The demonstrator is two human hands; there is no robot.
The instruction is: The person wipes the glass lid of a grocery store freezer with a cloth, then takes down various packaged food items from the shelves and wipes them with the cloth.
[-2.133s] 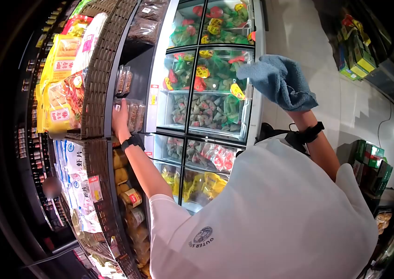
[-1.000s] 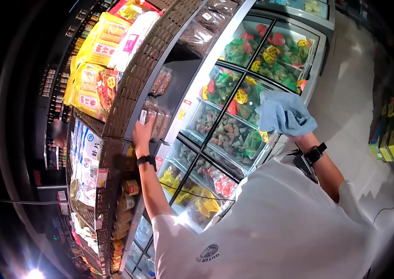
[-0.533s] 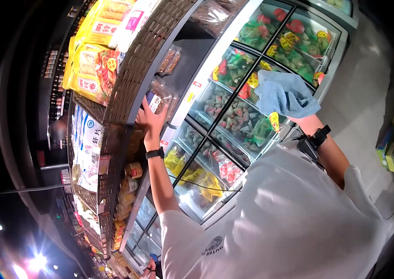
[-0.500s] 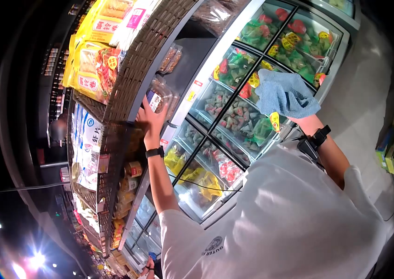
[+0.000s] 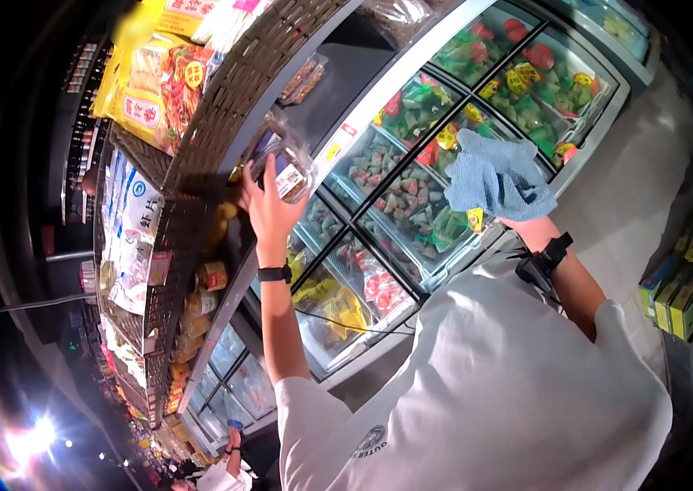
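Observation:
My left hand [image 5: 273, 204] grips a clear plastic box [image 5: 281, 155] with a white and purple label, at the front edge of the dark shelf. Its fingers reach over the box; the contents look brown but are hard to make out. A blue cloth [image 5: 498, 176] is in my right hand [image 5: 530, 231], bunched over the fingers so they are hidden. The cloth is above the glass-topped freezer [image 5: 412, 168], near its outer edge.
Another clear pack [image 5: 304, 79] lies farther along the shelf. Woven baskets [image 5: 227, 90] hold yellow bags [image 5: 150, 90] and white bags [image 5: 129, 237]. Colourful boxes [image 5: 682, 286] stand across the aisle floor [image 5: 608, 213]. Another person's arm [image 5: 234, 458] shows at the bottom.
My left hand has shifted the plastic box toward the shelf's front edge and tilted it. The cloth stays over the freezer in my right hand. The view has shifted slightly.

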